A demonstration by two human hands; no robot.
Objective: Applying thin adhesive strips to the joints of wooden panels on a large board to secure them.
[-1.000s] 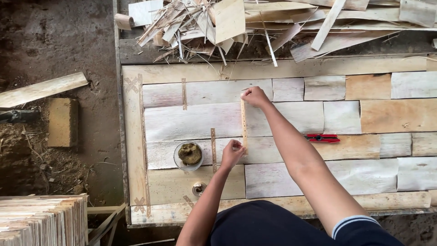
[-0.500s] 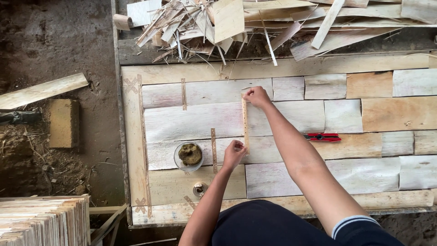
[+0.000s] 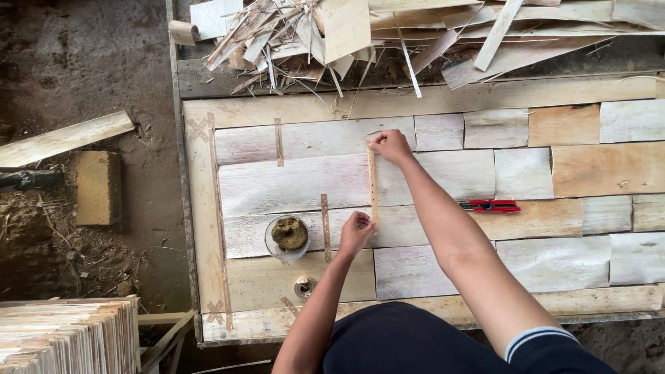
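Observation:
Thin wood veneer sheets (image 3: 305, 183) lie joined edge to edge on a wooden table. A narrow strip of brown perforated tape (image 3: 373, 181) runs along a seam between them. My right hand (image 3: 389, 145) pinches the strip's far end against the sheets. My left hand (image 3: 357, 228) holds the strip's near end down. A small glass bowl with a brownish lump (image 3: 288, 235) stands just left of my left hand. A second tape strip (image 3: 325, 225) lies between the bowl and that hand.
A red utility knife (image 3: 490, 206) lies on the sheets right of my right forearm. Scrap veneer strips (image 3: 360, 34) pile up along the far edge. A stack of veneer sheets (image 3: 66, 336) stands at bottom left, a brick (image 3: 97, 187) and plank (image 3: 62, 138) on the dirt floor.
Both hands stay on the two ends of the tape strip. My left hand has pressed slightly lower on its near end; otherwise nothing has shifted.

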